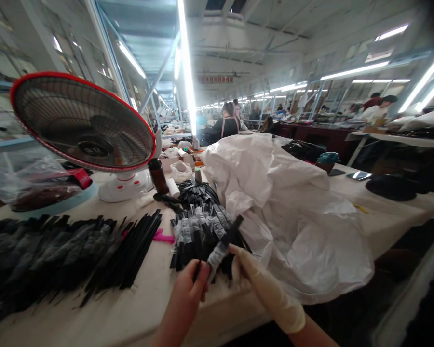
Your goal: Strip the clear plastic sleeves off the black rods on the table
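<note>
The left hand (pixel 190 289) gripped a wrapped black bundle (pixel 223 246) tilted toward one o'clock; at its four o'clock, the gloved right hand's (pixel 256 273) grip was unclear.

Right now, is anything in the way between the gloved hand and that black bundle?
Nothing I can see. The gloved right hand is right beside the wrapped black bundle, which the bare left hand holds.
</note>
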Motion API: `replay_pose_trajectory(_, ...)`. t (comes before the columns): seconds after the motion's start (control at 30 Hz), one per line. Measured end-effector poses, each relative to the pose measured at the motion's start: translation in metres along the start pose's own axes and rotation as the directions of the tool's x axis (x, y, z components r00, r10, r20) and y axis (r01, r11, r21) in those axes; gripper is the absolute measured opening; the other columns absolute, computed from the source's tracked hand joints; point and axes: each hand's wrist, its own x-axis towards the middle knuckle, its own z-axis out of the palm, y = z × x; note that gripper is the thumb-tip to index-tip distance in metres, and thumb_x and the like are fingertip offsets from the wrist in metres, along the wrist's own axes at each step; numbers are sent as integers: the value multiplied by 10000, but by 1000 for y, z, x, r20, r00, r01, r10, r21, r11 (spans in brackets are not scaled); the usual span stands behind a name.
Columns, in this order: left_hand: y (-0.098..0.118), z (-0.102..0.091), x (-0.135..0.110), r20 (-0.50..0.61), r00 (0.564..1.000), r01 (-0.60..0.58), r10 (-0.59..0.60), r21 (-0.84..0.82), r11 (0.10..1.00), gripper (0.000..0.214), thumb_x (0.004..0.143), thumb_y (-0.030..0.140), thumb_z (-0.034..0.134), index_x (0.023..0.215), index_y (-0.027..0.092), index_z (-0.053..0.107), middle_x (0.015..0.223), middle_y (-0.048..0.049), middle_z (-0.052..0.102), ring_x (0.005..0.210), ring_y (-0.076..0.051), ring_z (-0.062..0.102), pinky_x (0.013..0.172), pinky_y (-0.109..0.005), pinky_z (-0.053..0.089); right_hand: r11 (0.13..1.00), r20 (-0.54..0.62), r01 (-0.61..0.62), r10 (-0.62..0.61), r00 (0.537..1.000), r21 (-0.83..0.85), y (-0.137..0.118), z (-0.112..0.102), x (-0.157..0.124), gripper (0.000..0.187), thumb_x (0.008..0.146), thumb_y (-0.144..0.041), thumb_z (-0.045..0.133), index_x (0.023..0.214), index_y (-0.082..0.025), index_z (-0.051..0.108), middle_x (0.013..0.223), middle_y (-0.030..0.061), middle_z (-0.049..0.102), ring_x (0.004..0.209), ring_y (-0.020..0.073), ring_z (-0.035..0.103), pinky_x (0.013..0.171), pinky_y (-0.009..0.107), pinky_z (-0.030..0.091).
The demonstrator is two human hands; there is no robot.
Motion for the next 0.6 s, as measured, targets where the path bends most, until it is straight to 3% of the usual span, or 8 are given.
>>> replay_pose_trajectory(0.1,11,-14,37,-102,989,95,-108,-127,987,251,848,359,502,995,159,543,663,-4,591,551,-155,562,512,-247,443,998,-226,57,-63,972,-34,-9,-46,15,541,816,-616,462,1077,-177,642,539,-28,488,503,135,420,533,283,371)
replay_pose_trajectory(0.2,18,-14,80,-103,982,138,-158,-181,974,286,859,220,465,1131,139,496,802,-41,616,626,-147,604,549,-239,481,967,-420,34,-141,896,-253,-15,-102,33,537,809,-602,427,1056,-162,613,618,-8,548,517,126,451,524,262,369)
replay_pose_trajectory(0.3,20,-5,106,-55,981,172,-185,-182,968,320,853,188,472,1169,145,485,792,-30,621,608,-133,613,556,-233,497,874,-508,-100,-180,842,-476,-12,-153,41,538,803,-580,378,1029,-144,597,722,46,623,554,149,517,533,273,391)
replay_pose_trajectory(0.37,20,-2,112,-13,980,195,-200,-154,969,337,834,197,509,1166,145,513,702,-5,612,564,-135,607,522,-232,498,811,-514,-166,-184,838,-561,-7,-177,41,446,811,-501,400,970,-142,610,777,75,651,634,178,570,582,291,418)
replay_pose_trajectory(0.47,17,-5,109,27,979,201,-200,-77,976,384,806,218,540,1179,126,538,526,42,545,462,-135,561,415,-197,436,670,-457,-239,-168,873,-703,0,-192,44,270,804,-359,472,872,-154,634,847,93,676,790,207,610,693,302,436)
replay_pose_trajectory(0.6,16,-11,100,36,988,151,-151,5,988,434,800,292,527,1199,121,539,419,92,426,347,-97,413,336,-157,269,429,-415,-313,-167,895,-847,0,-179,59,247,794,-237,518,974,-111,631,1008,174,638,912,263,607,755,337,412)
